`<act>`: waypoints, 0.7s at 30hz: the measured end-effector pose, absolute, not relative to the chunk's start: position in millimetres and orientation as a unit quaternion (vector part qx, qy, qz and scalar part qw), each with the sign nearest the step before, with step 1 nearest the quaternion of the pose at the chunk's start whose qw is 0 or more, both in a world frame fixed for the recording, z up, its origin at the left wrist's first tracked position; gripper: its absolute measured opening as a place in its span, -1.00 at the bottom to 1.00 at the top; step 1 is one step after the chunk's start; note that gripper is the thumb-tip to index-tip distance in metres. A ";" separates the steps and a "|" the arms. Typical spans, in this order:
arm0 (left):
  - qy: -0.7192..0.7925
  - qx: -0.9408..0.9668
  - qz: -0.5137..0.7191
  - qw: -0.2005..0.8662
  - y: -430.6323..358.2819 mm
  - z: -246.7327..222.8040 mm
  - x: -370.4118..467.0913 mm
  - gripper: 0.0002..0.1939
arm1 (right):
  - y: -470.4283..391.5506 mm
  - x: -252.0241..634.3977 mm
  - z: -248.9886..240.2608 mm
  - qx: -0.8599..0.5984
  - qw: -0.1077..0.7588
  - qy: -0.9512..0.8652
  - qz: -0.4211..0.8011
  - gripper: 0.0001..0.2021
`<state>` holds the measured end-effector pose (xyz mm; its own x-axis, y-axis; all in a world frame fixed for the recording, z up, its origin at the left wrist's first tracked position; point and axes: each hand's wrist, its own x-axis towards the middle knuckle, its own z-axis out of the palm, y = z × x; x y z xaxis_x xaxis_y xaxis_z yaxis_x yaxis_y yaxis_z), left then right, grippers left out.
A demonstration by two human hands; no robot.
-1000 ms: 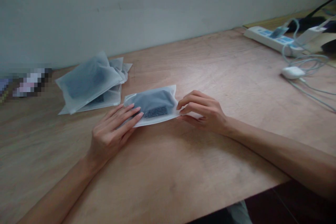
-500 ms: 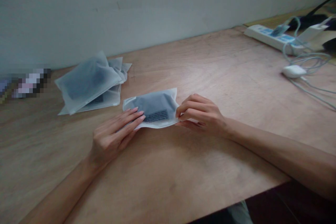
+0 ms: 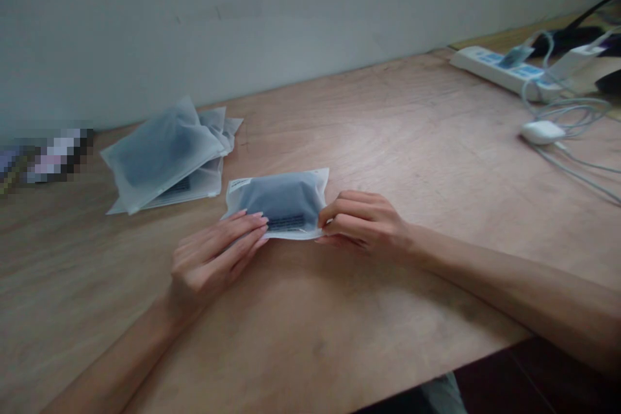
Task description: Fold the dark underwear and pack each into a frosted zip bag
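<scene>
A frosted zip bag (image 3: 286, 194) with something dark inside lies on the wooden table, with a block of dark print near its front edge and a small white label at its far left corner. My left hand (image 3: 213, 252) has its fingers over the bag's near left corner, thumb low along the front edge, holding it. At the near right corner, my right hand (image 3: 363, 220) pinches the bag's edge between thumb and curled fingers. Whatever sits under those fingertips is hidden.
Several similar frosted bags (image 3: 165, 149) are piled at the left, near the wall. A blurred-out object (image 3: 58, 155) lies at far left. A white power strip (image 3: 504, 71), a white charger (image 3: 543, 132) and loose cables are at the right. The table edge runs along the bottom right.
The bag's front has shifted slightly, and its contents look fuller. My right hand has moved a little left and nearer to me along the edge; my left hand has barely moved.
</scene>
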<state>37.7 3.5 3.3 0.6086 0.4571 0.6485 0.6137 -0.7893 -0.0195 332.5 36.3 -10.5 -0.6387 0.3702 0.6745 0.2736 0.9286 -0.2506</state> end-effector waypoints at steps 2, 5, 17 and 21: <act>-0.308 -0.883 -0.329 0.130 3.9 2.4 35.6 -0.68 | 36.1 333.2 -8.3 -0.172 0.375 -0.909 0.061 -0.96; -0.335 -0.867 -0.338 0.146 5.5 1.4 33.0 -0.68 | 37.8 335.4 -6.0 -0.186 0.377 -0.907 0.041 -0.96; -0.300 -0.890 -0.308 0.151 6.2 -0.9 50.1 -0.74 | 37.1 330.9 -13.3 -0.190 0.391 -0.899 0.045 -0.90; -0.281 -0.894 -0.328 0.117 -0.4 -0.3 71.1 -0.75 | 34.7 327.9 -16.1 -0.184 0.392 -0.900 0.035 -0.88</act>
